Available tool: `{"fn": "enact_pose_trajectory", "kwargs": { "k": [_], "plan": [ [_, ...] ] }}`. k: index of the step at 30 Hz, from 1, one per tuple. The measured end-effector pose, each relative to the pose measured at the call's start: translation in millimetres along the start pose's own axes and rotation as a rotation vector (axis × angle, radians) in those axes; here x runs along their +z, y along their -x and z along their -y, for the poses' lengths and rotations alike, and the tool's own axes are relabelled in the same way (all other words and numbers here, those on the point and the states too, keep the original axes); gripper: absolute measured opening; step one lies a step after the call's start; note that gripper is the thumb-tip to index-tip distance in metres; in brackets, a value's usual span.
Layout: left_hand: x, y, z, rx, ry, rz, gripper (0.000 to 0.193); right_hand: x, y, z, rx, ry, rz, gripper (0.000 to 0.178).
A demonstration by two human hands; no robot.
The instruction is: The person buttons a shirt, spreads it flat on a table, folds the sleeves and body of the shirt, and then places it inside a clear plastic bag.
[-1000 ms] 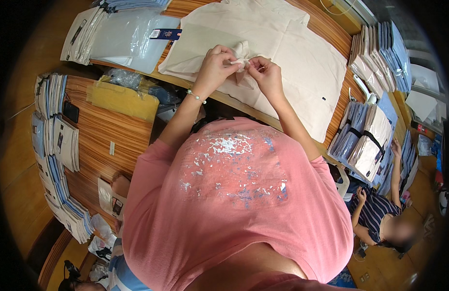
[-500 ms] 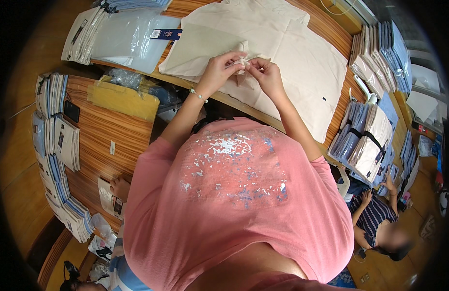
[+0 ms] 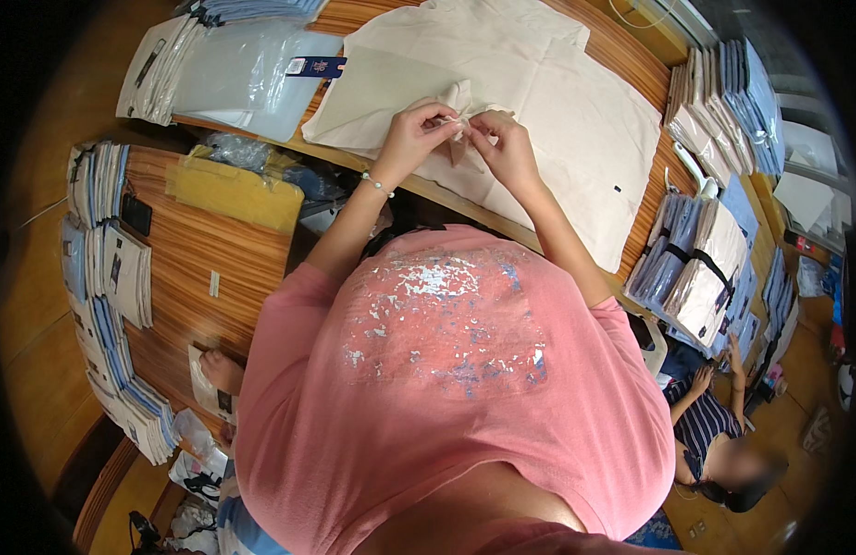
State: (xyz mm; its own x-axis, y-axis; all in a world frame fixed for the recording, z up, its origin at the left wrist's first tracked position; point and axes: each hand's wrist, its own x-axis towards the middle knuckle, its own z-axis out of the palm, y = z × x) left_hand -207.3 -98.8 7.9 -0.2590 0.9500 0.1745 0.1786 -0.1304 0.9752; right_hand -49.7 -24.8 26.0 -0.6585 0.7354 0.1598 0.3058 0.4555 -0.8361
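A cream cloth garment (image 3: 576, 139) lies spread over the wooden table in front of me. My left hand (image 3: 415, 139) pinches a gathered, bunched part of it near its front edge. Close beside it, the thumb and fingers of my right hand (image 3: 505, 148) are closed on the same bunch. What exactly is between the fingertips is too small to make out beyond cloth. A thin greyish sheet (image 3: 372, 88) rests on the garment's left part. To the left is a dark hang tag (image 3: 315, 67), partly over a stack of clear plastic bags (image 3: 248, 69).
Folded packaged garments stand in stacks at the far left (image 3: 155, 74), right (image 3: 692, 264) and far right (image 3: 710, 111). Left, a second table (image 3: 201, 259) carries more stacks and a yellow board (image 3: 234, 190). A person's hand (image 3: 222, 370) works there; another person (image 3: 710, 425) is lower right.
My hands stay on the bunched cloth with slight finger movement; the gathered part has shifted a little. At the left table the other person's hand and package have moved slightly.
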Motion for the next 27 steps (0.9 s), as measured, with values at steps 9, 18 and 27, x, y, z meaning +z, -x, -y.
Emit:
{"fn": "enact_pose_trajectory", "kwargs": {
  "k": [9, 18, 27],
  "plan": [
    [-4.8, 2.8, 0.7, -0.143, 0.024, 0.092, 0.015, -0.5, 2.8, 7.4, 0.036, -0.053, 0.011, 0.012],
    [-11.5, 1.1, -13.3, -0.172, -0.045, 0.193, 0.015, 1.9, 6.5, 11.4, 0.009, -0.063, -0.010, 0.014],
    [-11.7, 1.6, -13.5, -0.116, -0.041, 0.143, 0.013, 6.9, 4.2, 12.6, 0.142, -0.143, 0.050, 0.017]
  ]
}}
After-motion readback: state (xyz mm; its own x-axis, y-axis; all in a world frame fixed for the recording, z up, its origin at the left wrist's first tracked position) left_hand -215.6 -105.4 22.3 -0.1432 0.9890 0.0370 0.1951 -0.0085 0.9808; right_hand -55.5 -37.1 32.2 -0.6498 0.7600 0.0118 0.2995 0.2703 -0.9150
